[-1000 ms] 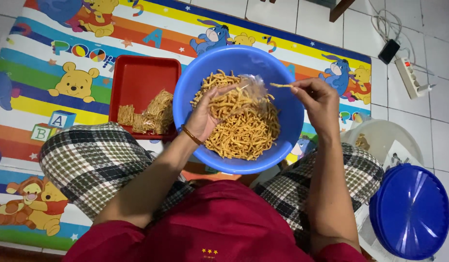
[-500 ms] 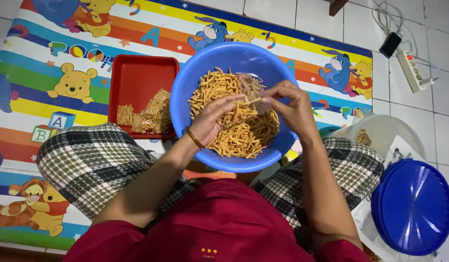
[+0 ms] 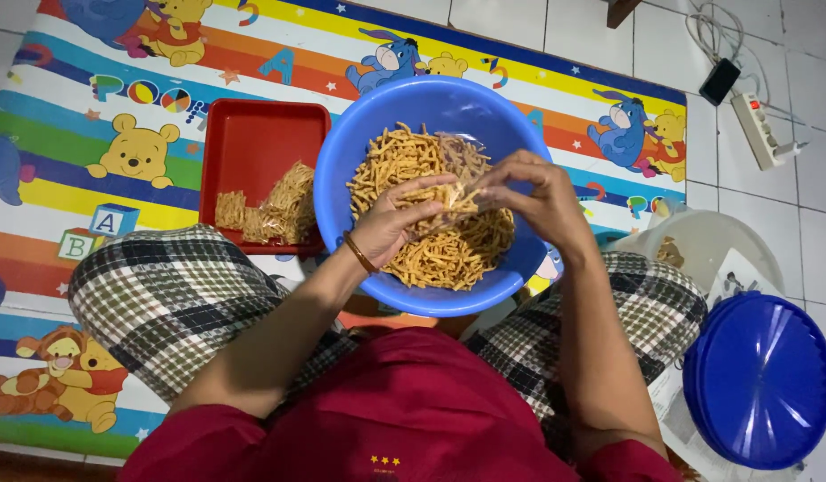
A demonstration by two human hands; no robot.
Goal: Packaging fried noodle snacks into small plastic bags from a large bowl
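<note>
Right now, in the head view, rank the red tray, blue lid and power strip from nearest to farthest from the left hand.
1. Red tray: just beside the left hand, past the bowl's rim.
2. Power strip: on the tiles, far corner on the other side.
3. Blue lid: on the floor by the person's right knee, only slightly farther.

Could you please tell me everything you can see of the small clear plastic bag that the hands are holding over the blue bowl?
The small clear plastic bag is thin, glossy and crumpled, partly filled with orange-brown snack sticks like those heaped below it. It is held over the middle of the round blue plastic bowl, lying roughly sideways. The left hand grips it from the left, the right hand pinches its right end. Whether it is open or sealed cannot be told.
</note>
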